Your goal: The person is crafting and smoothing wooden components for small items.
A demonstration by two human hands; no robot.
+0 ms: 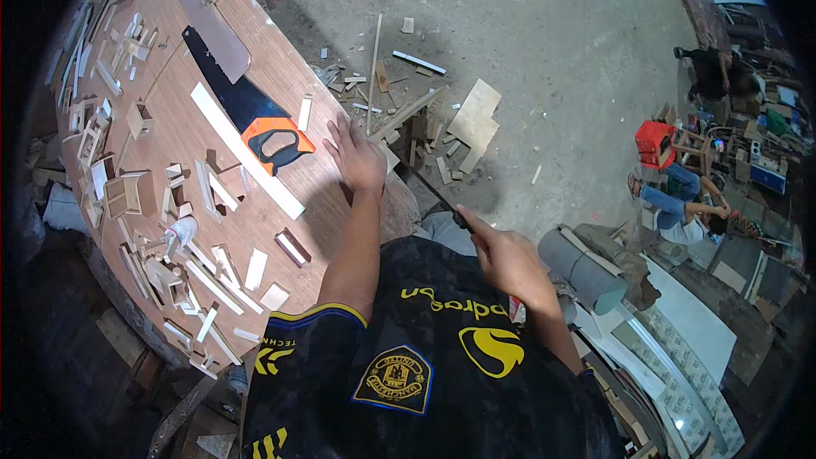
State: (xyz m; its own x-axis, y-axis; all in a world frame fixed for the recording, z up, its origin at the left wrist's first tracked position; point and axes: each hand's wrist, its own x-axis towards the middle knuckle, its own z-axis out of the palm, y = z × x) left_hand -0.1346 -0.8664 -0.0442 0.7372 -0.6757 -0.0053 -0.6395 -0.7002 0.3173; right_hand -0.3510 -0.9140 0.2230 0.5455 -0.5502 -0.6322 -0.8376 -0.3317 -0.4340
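Observation:
At the near right edge of the wooden table (pixel 314 204), my left hand (pixel 355 157) rests with its fingers stretched out over the top. What lies beneath its palm is mostly hidden. My right hand (pixel 501 251) is closed round the dark handle of a long, thin-bladed tool (pixel 438 195), whose exact kind I cannot make out. Its blade slants toward the table edge beside my left hand. Left of that hand lies a handsaw (pixel 238 98) with a black blade and an orange and black handle. A pale wooden strip (pixel 246 153) runs alongside the saw.
Small wooden offcuts and box-like pieces (pixel 127 195) cover the table's left side. A flat brownish panel (pixel 212 25) lies beyond the saw. Scraps and a plywood piece (pixel 476 115) litter the floor. At far right are people near a red stool (pixel 654 144); a grey roll (pixel 582 272) lies nearer.

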